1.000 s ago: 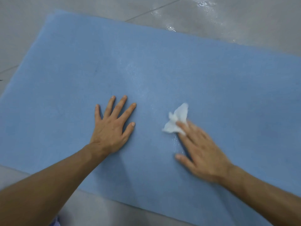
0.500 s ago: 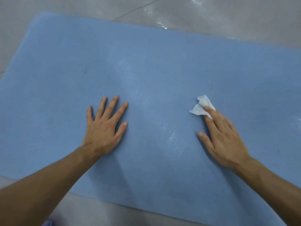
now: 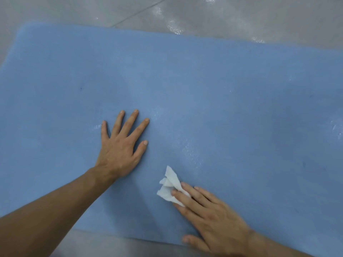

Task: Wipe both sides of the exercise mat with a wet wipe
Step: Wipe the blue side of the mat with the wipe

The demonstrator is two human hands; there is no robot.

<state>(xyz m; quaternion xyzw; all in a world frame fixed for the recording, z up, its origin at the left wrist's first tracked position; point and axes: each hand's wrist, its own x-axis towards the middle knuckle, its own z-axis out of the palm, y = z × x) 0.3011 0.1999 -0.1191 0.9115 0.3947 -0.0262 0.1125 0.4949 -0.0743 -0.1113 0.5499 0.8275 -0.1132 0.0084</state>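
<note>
Right fingers: straight and close together, tips pressing a crumpled white wipe flat onto the mat. They are not curled round it. The thumb is spread apart and lies at the mat's near edge. The right hand is palm down, its wrist crossing the near edge.

Left fingers: straight and fanned wide, holding nothing. The left hand rests palm down on the mat, about midway between the far and near edges. Its forearm crosses the near edge.

The wipe lies near the near edge, just right of the left wrist and apart from it, most of it showing ahead of the right fingertips.

The blue mat lies flat on a grey tiled floor. Its far edge and rounded far-left corner are in view, while its right end runs out of frame. Wet streaks glisten between the hands. Bare mat extends widely beyond the wipe toward the far edge and to the right, and also left of the left hand. The floor past the far edge shines wet.
</note>
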